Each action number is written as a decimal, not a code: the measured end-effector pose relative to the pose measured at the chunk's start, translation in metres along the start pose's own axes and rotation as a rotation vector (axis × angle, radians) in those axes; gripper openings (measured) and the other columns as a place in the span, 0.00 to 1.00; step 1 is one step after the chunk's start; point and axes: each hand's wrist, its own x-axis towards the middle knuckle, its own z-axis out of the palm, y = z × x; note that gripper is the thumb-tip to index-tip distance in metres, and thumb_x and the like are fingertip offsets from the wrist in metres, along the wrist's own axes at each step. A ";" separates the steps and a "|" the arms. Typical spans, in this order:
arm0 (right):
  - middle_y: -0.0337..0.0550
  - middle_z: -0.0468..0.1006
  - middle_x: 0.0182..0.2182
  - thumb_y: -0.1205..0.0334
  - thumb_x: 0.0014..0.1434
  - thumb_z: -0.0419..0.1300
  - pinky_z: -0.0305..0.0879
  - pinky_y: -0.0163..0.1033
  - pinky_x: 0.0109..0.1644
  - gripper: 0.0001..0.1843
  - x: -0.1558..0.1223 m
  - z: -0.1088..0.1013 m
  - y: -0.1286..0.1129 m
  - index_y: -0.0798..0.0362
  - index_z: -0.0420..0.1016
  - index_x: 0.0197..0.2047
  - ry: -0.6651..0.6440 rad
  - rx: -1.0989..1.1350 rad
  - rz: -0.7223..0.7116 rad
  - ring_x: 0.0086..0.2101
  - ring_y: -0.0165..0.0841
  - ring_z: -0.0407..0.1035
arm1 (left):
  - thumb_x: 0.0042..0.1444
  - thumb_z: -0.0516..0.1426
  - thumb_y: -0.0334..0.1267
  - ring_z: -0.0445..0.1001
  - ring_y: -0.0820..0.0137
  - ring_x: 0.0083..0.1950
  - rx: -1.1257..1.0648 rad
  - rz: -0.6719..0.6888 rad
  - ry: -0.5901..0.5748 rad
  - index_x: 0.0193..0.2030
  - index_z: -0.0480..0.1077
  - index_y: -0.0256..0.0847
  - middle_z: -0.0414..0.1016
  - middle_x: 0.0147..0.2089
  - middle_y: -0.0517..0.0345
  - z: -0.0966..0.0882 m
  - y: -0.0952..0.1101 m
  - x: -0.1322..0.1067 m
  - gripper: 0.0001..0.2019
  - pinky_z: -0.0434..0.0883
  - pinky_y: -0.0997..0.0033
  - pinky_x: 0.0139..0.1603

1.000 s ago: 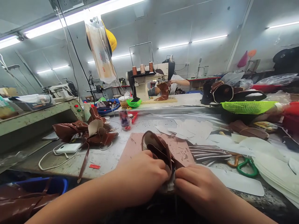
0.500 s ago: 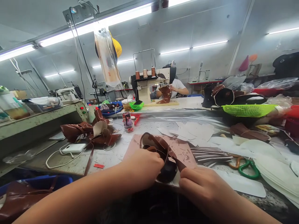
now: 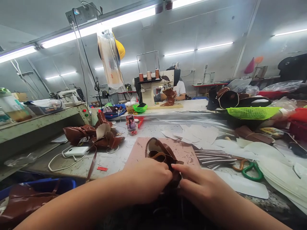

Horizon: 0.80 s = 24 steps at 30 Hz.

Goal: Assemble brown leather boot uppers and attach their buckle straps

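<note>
Presently, left hand (image 3: 152, 175) grips curved brown leather-like piece (image 3: 167, 152) at pink rectangular mat (image 3: 137, 149); right hand (image 3: 202, 185), grip unclear, apparently adjusting edge; steadiness needed next.

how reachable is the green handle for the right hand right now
Probably yes: the green handle lies uncovered off to the right, though the right hand is busy at the brown leather piece.

Workshop for sewing brown leather-like goods. Diagnostic features: a sewing machine (image 3: 147, 95) carrying thread spools (image 3: 149, 75), further machines (image 3: 68, 95) beyond, brown leather-like pieces (image 3: 80, 133) heaped on the bench (image 3: 155, 127), green-handled scissors (image 3: 253, 179), cut white sheets (image 3: 200, 134) and overhead tube lights (image 3: 134, 17).
</note>
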 end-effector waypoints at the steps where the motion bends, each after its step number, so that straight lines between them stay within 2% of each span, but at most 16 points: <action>1: 0.51 0.74 0.46 0.70 0.60 0.48 0.70 0.37 0.34 0.14 0.001 0.000 -0.001 0.54 0.71 0.28 -0.010 0.012 0.009 0.31 0.34 0.73 | 0.47 0.59 0.32 0.73 0.67 0.29 -0.026 -0.007 0.005 0.30 0.70 0.38 0.74 0.31 0.58 -0.002 0.002 -0.001 0.02 0.65 0.71 0.26; 4: 0.48 0.73 0.45 0.70 0.60 0.50 0.69 0.35 0.36 0.11 0.004 -0.001 -0.004 0.53 0.71 0.31 -0.040 0.089 0.037 0.33 0.32 0.71 | 0.49 0.57 0.32 0.73 0.68 0.32 -0.078 0.011 0.016 0.28 0.70 0.40 0.74 0.32 0.59 -0.005 0.007 -0.002 0.02 0.67 0.71 0.29; 8: 0.44 0.71 0.31 0.70 0.61 0.50 0.65 0.33 0.29 0.10 0.006 -0.004 -0.006 0.54 0.69 0.29 -0.082 0.130 0.031 0.26 0.30 0.67 | 0.45 0.58 0.28 0.73 0.69 0.34 -0.068 0.102 0.063 0.27 0.70 0.40 0.74 0.31 0.61 0.001 0.009 -0.004 0.03 0.69 0.71 0.35; 10: 0.42 0.70 0.28 0.71 0.60 0.49 0.62 0.32 0.27 0.11 0.007 -0.004 -0.008 0.54 0.68 0.28 -0.084 0.113 0.029 0.24 0.29 0.65 | 0.44 0.58 0.28 0.73 0.69 0.30 -0.035 0.048 0.053 0.27 0.69 0.40 0.74 0.30 0.62 0.007 0.010 -0.005 0.04 0.67 0.70 0.28; 13: 0.48 0.72 0.36 0.72 0.60 0.47 0.63 0.33 0.28 0.12 0.009 -0.004 -0.010 0.55 0.68 0.30 -0.060 0.084 0.024 0.26 0.30 0.67 | 0.45 0.57 0.28 0.73 0.68 0.25 0.011 -0.053 0.078 0.29 0.69 0.39 0.74 0.28 0.61 0.013 0.012 -0.005 0.04 0.62 0.71 0.20; 16: 0.44 0.72 0.29 0.73 0.60 0.47 0.60 0.33 0.25 0.12 0.011 -0.004 -0.012 0.55 0.66 0.28 -0.058 0.074 0.025 0.23 0.29 0.65 | 0.47 0.56 0.28 0.73 0.67 0.25 -0.013 -0.101 0.141 0.29 0.68 0.40 0.74 0.28 0.61 0.014 0.013 -0.005 0.04 0.61 0.71 0.21; 18: 0.40 0.69 0.25 0.72 0.60 0.51 0.58 0.33 0.24 0.11 0.012 -0.004 -0.011 0.54 0.64 0.26 -0.056 0.088 0.060 0.22 0.29 0.64 | 0.50 0.54 0.30 0.74 0.66 0.26 -0.047 -0.176 0.135 0.27 0.67 0.40 0.74 0.26 0.61 0.010 0.012 -0.007 0.04 0.61 0.71 0.22; 20: 0.39 0.70 0.25 0.70 0.58 0.56 0.60 0.33 0.25 0.09 0.014 -0.005 -0.009 0.54 0.64 0.27 -0.050 0.087 0.104 0.23 0.29 0.65 | 0.53 0.53 0.32 0.74 0.65 0.27 -0.085 -0.249 0.114 0.27 0.67 0.40 0.75 0.26 0.59 0.003 0.009 -0.009 0.06 0.62 0.71 0.24; 24: 0.41 0.71 0.30 0.72 0.55 0.58 0.64 0.34 0.29 0.06 0.019 -0.010 -0.006 0.54 0.65 0.30 -0.095 0.122 0.157 0.27 0.32 0.68 | 0.54 0.51 0.30 0.75 0.66 0.32 -0.175 -0.280 0.085 0.29 0.71 0.40 0.77 0.29 0.58 -0.006 0.004 -0.011 0.08 0.64 0.73 0.29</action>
